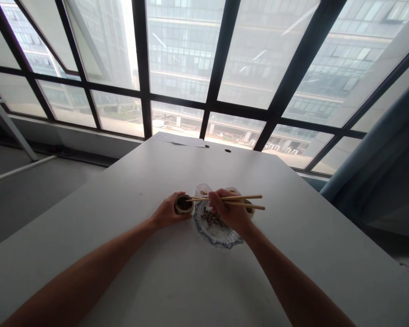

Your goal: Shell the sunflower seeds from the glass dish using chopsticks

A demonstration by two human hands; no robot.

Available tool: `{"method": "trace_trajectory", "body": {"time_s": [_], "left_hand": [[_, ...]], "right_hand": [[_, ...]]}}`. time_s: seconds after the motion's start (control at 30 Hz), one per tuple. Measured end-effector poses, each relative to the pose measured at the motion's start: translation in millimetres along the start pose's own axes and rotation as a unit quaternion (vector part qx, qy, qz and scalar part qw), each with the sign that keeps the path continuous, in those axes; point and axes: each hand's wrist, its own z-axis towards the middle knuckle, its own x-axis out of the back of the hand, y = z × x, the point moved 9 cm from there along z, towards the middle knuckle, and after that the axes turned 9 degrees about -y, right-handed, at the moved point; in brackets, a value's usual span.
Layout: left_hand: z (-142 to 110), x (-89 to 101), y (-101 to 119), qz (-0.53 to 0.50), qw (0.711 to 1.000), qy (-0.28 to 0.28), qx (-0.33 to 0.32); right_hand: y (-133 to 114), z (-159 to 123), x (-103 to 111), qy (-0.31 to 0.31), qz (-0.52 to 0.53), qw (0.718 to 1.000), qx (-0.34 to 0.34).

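My left hand (168, 213) is closed around a small round cup (183, 204) with dark contents, standing on the white table (139, 190). My right hand (230, 212) grips a pair of wooden chopsticks (245, 201), whose tips reach left over the rim of that cup. Below the right hand lies a scalloped glass dish (218, 232) holding small dark pieces. A clear plastic cup (202, 189) stands just behind the dish, and another small container is partly hidden behind my right hand.
The table runs away toward a wall of large dark-framed windows (211, 86). A sheet of paper (179, 138) and two cable holes lie at its far edge. A blue curtain (385, 168) hangs at the right, and grey floor lies to the left.
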Motion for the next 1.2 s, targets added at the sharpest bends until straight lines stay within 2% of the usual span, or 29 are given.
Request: {"method": "trace_trajectory", "body": {"time_s": [0.1, 0.17, 0.33, 0.5, 0.8, 0.97, 1.03, 1.1, 1.2], "left_hand": [[0.1, -0.3, -0.7, 0.003, 1.0, 0.001, 0.001], [-0.2, -0.6, -1.5, 0.002, 1.0, -0.001, 0.003], [-1.2, 0.3, -2.5, 0.005, 1.0, -0.001, 0.011], [-1.1, -0.1, -3.1, 0.0, 1.0, -0.002, 0.014], [-1.6, 0.8, -3.2, 0.004, 1.0, 0.001, 0.016], [-1.5, 0.4, -3.4, 0.001, 1.0, -0.004, 0.016], [-1.5, 0.7, -3.1, 0.005, 1.0, -0.003, 0.016], [-1.5, 1.3, -2.2, 0.007, 1.0, -0.001, 0.014], [-1.4, 1.5, -1.6, 0.007, 1.0, 0.0, 0.013]], "right_hand": [[23.2, -7.7, 31.7, 0.098, 0.043, 0.993, -0.053], [37.7, -12.2, 40.8, 0.102, 0.045, 0.991, -0.08], [58.5, -13.0, 27.5, 0.025, 0.016, 0.993, -0.113], [58.1, -11.1, 17.3, 0.013, 0.008, 0.994, -0.108], [51.4, -14.8, 17.1, -0.007, -0.029, 0.995, -0.099], [55.4, -16.1, 13.3, -0.003, 0.015, 0.995, -0.1], [67.3, -15.8, 18.2, 0.019, 0.06, 0.991, -0.121], [85.6, -17.1, 30.6, 0.073, 0.128, 0.976, -0.159], [114.9, -23.5, 51.2, 0.174, 0.268, 0.923, -0.215]]}}
